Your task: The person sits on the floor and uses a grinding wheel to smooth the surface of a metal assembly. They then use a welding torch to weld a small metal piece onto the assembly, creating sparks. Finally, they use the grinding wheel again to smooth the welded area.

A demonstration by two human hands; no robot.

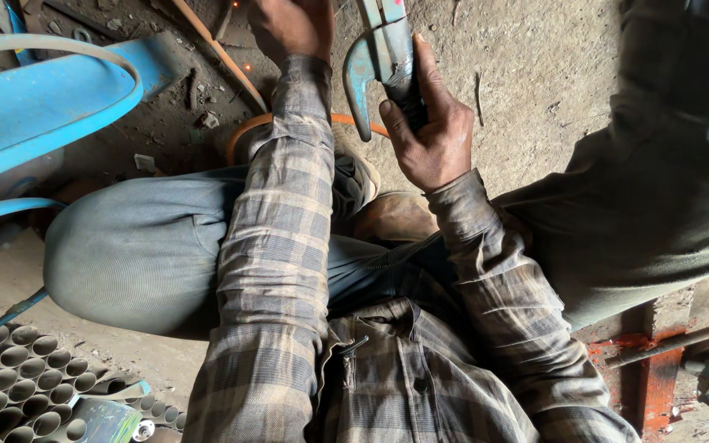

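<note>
My right hand (428,135) is clenched round the dark grip of a blue-painted metal tool (379,70), fingers wrapped on the left of the grip and thumb laid up its right side; the tool's curved blue handle hangs on the left of my fist and its head runs out of view at the far edge. My left hand (289,29) lies further off, near the top edge, knuckles toward me; what its fingers do is hidden, so I cannot tell its state. Small orange sparks (246,66) show just left of it. An orange hose (248,131) curves on the dirt floor (527,74) between my hands and my grey-trousered knee (133,254). A blue metal frame (34,98) stands at far left, and stacked steel pipes (18,385) lie open-ended at near left.
</note>
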